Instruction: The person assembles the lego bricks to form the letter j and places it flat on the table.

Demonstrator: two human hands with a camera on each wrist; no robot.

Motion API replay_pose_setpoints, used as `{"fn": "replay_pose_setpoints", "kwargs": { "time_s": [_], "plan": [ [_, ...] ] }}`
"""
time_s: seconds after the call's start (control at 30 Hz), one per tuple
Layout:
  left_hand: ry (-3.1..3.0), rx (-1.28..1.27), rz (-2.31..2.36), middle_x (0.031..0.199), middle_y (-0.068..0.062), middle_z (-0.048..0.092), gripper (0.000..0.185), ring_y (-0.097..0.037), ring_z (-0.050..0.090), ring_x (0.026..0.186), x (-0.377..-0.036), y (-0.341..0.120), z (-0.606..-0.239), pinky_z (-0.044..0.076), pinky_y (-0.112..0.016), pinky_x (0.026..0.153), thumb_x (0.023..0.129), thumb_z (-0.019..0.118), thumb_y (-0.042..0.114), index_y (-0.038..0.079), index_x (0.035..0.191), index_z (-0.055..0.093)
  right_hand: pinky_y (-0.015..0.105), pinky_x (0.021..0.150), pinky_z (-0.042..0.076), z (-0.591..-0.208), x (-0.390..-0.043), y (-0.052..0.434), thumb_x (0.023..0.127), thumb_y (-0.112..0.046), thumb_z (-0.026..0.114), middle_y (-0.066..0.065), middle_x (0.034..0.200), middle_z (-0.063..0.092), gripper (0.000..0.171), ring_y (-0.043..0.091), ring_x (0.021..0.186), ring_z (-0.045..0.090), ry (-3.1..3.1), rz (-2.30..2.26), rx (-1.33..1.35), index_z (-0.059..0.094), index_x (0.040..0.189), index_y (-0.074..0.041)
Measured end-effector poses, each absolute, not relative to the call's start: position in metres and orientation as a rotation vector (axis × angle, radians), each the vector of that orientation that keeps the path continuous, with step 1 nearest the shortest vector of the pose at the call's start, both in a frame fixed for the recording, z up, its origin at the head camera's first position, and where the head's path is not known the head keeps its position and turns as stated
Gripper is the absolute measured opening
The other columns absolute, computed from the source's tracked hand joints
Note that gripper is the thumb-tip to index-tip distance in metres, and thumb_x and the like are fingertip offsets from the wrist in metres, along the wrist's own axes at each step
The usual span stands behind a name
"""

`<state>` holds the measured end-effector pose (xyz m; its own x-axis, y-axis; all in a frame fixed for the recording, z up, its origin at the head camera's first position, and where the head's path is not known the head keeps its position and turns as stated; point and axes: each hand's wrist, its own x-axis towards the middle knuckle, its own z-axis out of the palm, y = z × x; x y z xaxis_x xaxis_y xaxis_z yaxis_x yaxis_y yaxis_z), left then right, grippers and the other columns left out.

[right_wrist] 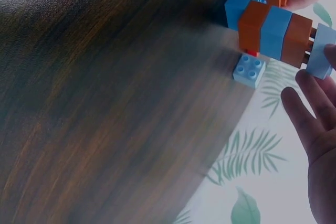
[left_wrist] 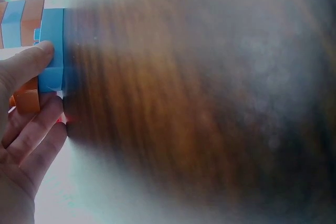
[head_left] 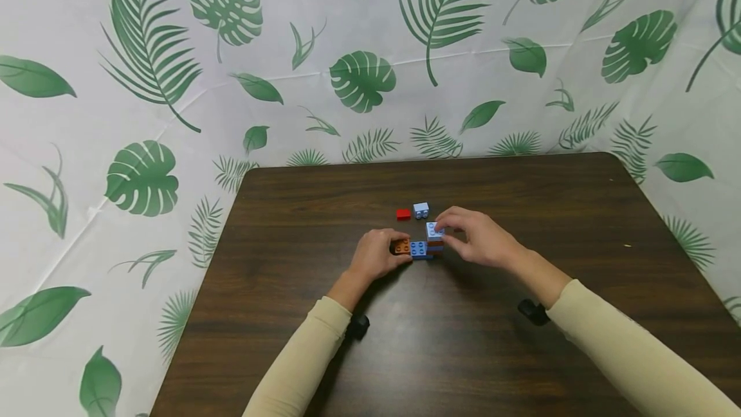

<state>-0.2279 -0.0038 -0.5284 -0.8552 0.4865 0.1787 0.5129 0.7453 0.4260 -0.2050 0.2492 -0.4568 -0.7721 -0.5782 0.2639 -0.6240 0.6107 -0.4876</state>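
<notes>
Toy building bricks stand joined at the middle of the table. At the base, a long blue brick (head_left: 419, 250) carries an orange brick (head_left: 402, 246) on its left end. My left hand (head_left: 376, 255) grips this base, thumb (left_wrist: 31, 61) against the near side and fingers behind. On the base's right end rises a tower of orange, blue (right_wrist: 275, 32) and orange layers. At its top my right hand (head_left: 485, 238) pinches a light blue brick (right_wrist: 318, 52) between thumb and fingers. A narrow gap with studs shows below that brick.
Behind the build lie a small red brick (head_left: 403, 214) and another light blue brick (head_left: 421, 211), side by side with studs visible on the latter. The dark wooden table (head_left: 278, 314) meets a leaf-patterned cloth (head_left: 359, 127) at its far edge.
</notes>
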Motion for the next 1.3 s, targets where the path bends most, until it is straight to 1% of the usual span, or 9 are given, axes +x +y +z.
{"fn": "replay_pose_setpoints", "kwargs": {
  "time_s": [0.33, 0.73, 0.87, 1.1, 1.3],
  "plan": [
    [-2.873, -0.834, -0.725, 0.108, 0.005, 0.071, 0.043, -0.011, 0.064, 0.089, -0.2289, -0.0038, -0.5299, 0.051, -0.031, 0.079, 0.079, 0.082, 0.042, 0.023, 0.116, 0.075, 0.03, 0.066, 0.049, -0.4577, -0.2043, 0.25, 0.09, -0.012, 0.071, -0.002, 0.119, 0.061, 0.018, 0.015, 0.087, 0.061, -2.761, 0.823, 1.017, 0.07, 0.108, -0.016],
    [-2.879, -0.83, -0.725, 0.108, 0.005, 0.071, 0.043, -0.011, 0.064, 0.089, -0.2285, -0.0038, -0.5303, 0.051, -0.031, 0.079, 0.078, 0.082, 0.042, 0.023, 0.116, 0.075, 0.031, 0.068, 0.051, -0.4546, -0.2033, 0.2496, 0.089, -0.011, 0.072, -0.001, 0.117, 0.062, 0.019, 0.016, 0.09, 0.063, -2.779, 0.822, 1.015, 0.072, 0.108, -0.014],
    [-2.873, -0.829, -0.732, 0.108, 0.005, 0.071, 0.043, -0.011, 0.065, 0.09, -0.2282, -0.0038, -0.5299, 0.051, -0.031, 0.079, 0.078, 0.082, 0.042, 0.022, 0.116, 0.075, 0.032, 0.07, 0.052, -0.4539, -0.2037, 0.2495, 0.089, -0.011, 0.073, -0.002, 0.116, 0.062, 0.02, 0.014, 0.092, 0.063, -2.782, 0.817, 1.014, 0.073, 0.108, -0.014],
    [-2.873, -0.831, -0.739, 0.11, 0.004, 0.071, 0.043, -0.012, 0.065, 0.091, -0.2278, -0.0034, -0.5296, 0.051, -0.032, 0.08, 0.079, 0.082, 0.041, 0.022, 0.116, 0.075, 0.035, 0.074, 0.054, -0.453, -0.204, 0.2486, 0.087, -0.008, 0.075, -0.001, 0.114, 0.063, 0.022, 0.015, 0.094, 0.064, -2.79, 0.814, 1.007, 0.074, 0.108, -0.013],
    [-2.876, -0.825, -0.739, 0.11, 0.004, 0.071, 0.043, -0.012, 0.065, 0.091, -0.2268, -0.0032, -0.5287, 0.051, -0.032, 0.079, 0.079, 0.083, 0.04, 0.021, 0.116, 0.075, 0.039, 0.08, 0.054, -0.452, -0.2038, 0.2475, 0.088, -0.01, 0.074, 0.0, 0.114, 0.063, 0.023, 0.016, 0.096, 0.065, -2.826, 0.774, 1.002, 0.074, 0.11, -0.013]
  ]
}}
